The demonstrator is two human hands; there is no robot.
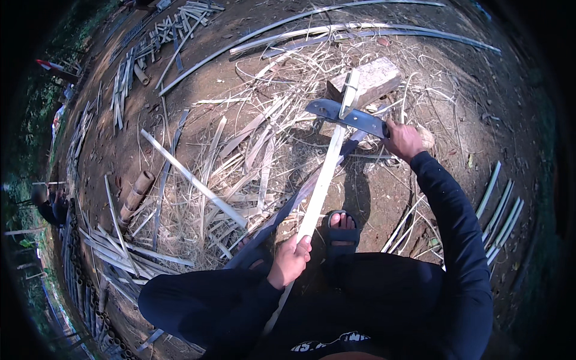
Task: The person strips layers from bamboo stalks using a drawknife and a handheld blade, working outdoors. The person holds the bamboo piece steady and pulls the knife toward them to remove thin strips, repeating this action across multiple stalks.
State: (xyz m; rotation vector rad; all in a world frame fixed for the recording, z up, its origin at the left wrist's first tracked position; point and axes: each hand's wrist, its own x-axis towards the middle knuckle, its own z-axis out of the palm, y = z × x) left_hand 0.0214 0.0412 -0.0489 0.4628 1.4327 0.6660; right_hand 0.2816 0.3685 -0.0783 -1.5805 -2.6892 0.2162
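My left hand [290, 262] is closed around the near part of a long pale bamboo strip [322, 186]. The strip slants away from me, its far end over a wooden block [381, 79]. With my right hand [403, 141] I grip the handle of a machete, its fingers wrapped round it. The dark broad machete blade [360, 120] lies crosswise over the strip, just short of the block. A raised sliver [349, 96] of bamboo stands up at the blade. Whether the far end touches the block is hard to make out.
Shavings [264, 144] and split strips litter the ground ahead. A bamboo pole section [137, 195] and piled strips [129, 258] lie to the left, long strips [366, 29] at the back, more strips [501, 222] at right. My sandalled foot [342, 231] stands close by. Another person [54, 207] is far left.
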